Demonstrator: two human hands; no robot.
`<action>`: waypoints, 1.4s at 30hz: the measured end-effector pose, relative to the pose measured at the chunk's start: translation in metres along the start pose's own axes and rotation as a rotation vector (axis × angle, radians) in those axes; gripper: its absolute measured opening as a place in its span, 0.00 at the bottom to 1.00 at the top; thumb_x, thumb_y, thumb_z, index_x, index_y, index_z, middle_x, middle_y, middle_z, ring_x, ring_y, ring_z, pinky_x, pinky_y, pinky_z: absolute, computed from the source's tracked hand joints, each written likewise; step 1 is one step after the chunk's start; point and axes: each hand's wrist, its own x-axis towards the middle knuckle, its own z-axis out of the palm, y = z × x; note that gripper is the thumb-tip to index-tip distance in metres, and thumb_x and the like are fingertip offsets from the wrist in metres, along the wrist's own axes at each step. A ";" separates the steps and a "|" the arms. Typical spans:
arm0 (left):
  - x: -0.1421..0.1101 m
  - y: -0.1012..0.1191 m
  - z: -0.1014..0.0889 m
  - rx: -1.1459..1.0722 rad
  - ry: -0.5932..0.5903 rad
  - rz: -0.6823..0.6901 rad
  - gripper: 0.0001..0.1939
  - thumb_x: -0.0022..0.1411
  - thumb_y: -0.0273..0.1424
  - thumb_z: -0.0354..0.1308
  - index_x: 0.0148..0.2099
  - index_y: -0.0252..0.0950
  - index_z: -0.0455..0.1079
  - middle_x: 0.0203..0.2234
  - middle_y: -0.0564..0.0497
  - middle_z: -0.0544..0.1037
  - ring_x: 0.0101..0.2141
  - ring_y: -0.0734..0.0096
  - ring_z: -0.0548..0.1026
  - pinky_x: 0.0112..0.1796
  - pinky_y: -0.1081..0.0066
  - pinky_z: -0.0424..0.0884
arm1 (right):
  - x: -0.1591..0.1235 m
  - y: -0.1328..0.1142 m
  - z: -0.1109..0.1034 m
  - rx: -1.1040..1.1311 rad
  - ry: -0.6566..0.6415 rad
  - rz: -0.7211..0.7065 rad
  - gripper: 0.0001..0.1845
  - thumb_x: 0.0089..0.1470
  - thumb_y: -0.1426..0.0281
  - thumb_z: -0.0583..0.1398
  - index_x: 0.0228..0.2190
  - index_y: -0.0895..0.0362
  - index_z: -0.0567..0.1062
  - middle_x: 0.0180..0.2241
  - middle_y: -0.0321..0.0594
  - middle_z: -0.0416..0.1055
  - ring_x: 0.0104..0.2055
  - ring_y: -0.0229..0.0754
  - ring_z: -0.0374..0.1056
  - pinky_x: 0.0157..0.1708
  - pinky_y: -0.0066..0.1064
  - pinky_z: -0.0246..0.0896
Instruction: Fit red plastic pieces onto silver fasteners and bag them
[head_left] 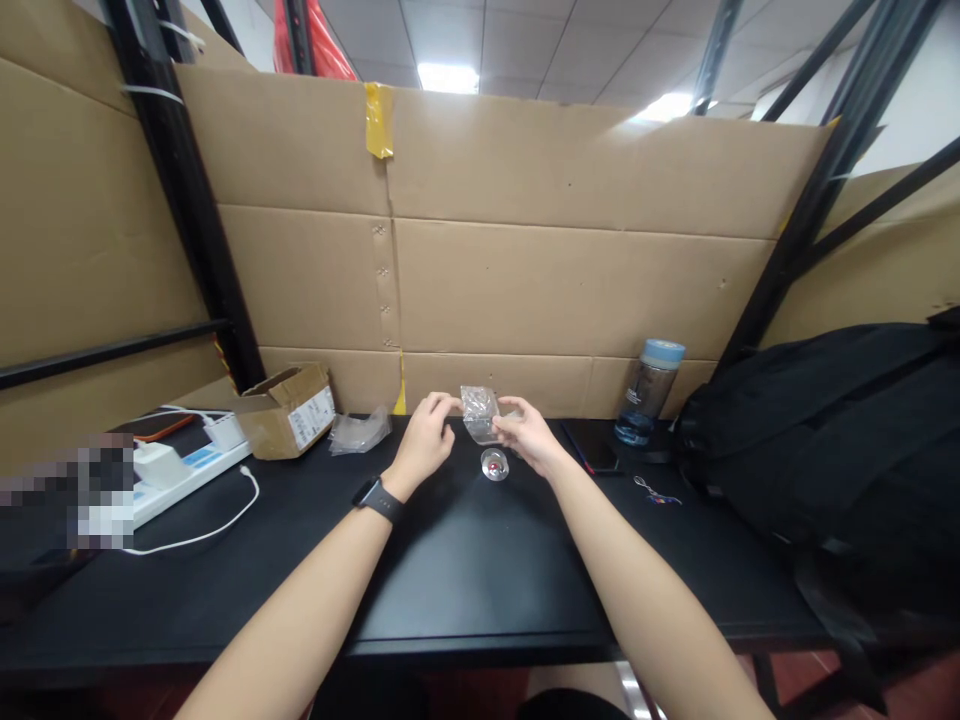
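Note:
Both my hands are raised a little above the black table (465,570), near its back edge. Between them I hold a small clear plastic bag (480,412). My left hand (429,432) pinches its left side with fingers closed; a dark watch is on that wrist. My right hand (527,432) grips the bag's right side. Just below the bag, a small round silver object with a red spot (494,464) lies on the table.
A crumpled clear bag (360,430) and an open cardboard box (289,410) sit to the left, beside a white power strip (176,470) with a cable. To the right are a phone (594,447), a blue-capped bottle (649,392) and a black backpack (817,440). Cardboard walls stand behind.

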 end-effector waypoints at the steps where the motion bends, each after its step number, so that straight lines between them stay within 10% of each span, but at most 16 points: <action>1: -0.001 0.003 -0.001 0.057 -0.025 0.060 0.18 0.60 0.21 0.58 0.51 0.41 0.72 0.48 0.46 0.73 0.51 0.60 0.70 0.53 0.60 0.67 | 0.000 0.000 -0.001 0.012 -0.015 0.029 0.33 0.42 0.66 0.72 0.48 0.54 0.67 0.25 0.33 0.75 0.23 0.34 0.67 0.24 0.24 0.59; 9: 0.002 0.017 -0.009 0.370 0.063 0.060 0.06 0.64 0.37 0.64 0.40 0.50 0.82 0.56 0.48 0.72 0.58 0.51 0.63 0.53 0.51 0.58 | 0.003 0.006 -0.010 -0.295 -0.087 0.037 0.27 0.53 0.59 0.66 0.51 0.53 0.67 0.30 0.36 0.75 0.26 0.37 0.68 0.26 0.27 0.60; 16: 0.001 -0.044 -0.076 0.728 0.324 -0.381 0.13 0.67 0.36 0.55 0.37 0.42 0.82 0.66 0.49 0.64 0.63 0.46 0.56 0.55 0.46 0.52 | 0.005 0.003 -0.028 -0.930 -0.372 -0.137 0.26 0.42 0.64 0.72 0.45 0.55 0.79 0.48 0.44 0.76 0.46 0.46 0.72 0.48 0.36 0.65; 21: -0.018 -0.083 -0.083 0.796 0.022 -0.542 0.13 0.63 0.34 0.54 0.36 0.39 0.81 0.56 0.44 0.75 0.59 0.45 0.61 0.53 0.47 0.55 | -0.005 -0.004 -0.017 -1.160 -0.489 -0.086 0.34 0.34 0.68 0.75 0.47 0.53 0.79 0.49 0.42 0.77 0.52 0.54 0.71 0.55 0.40 0.61; 29: -0.018 -0.084 -0.069 0.700 -0.299 -0.784 0.31 0.67 0.52 0.43 0.39 0.36 0.81 0.56 0.34 0.73 0.60 0.31 0.59 0.53 0.36 0.54 | -0.003 0.005 -0.016 -1.199 -0.468 -0.092 0.28 0.40 0.73 0.71 0.47 0.54 0.79 0.45 0.41 0.79 0.46 0.48 0.74 0.47 0.32 0.64; 36: -0.002 -0.038 -0.053 0.703 0.022 -0.440 0.20 0.70 0.41 0.47 0.53 0.40 0.75 0.61 0.38 0.68 0.60 0.45 0.60 0.54 0.46 0.58 | 0.001 0.007 -0.019 -1.222 -0.445 -0.197 0.22 0.41 0.71 0.72 0.42 0.56 0.82 0.41 0.43 0.79 0.42 0.47 0.74 0.42 0.30 0.64; 42: 0.001 -0.001 -0.018 0.400 -0.133 -0.159 0.10 0.67 0.34 0.54 0.46 0.45 0.76 0.53 0.47 0.74 0.56 0.55 0.64 0.51 0.55 0.59 | 0.002 0.007 -0.019 -1.214 -0.408 -0.164 0.16 0.42 0.71 0.72 0.37 0.58 0.82 0.33 0.41 0.78 0.35 0.43 0.72 0.34 0.28 0.61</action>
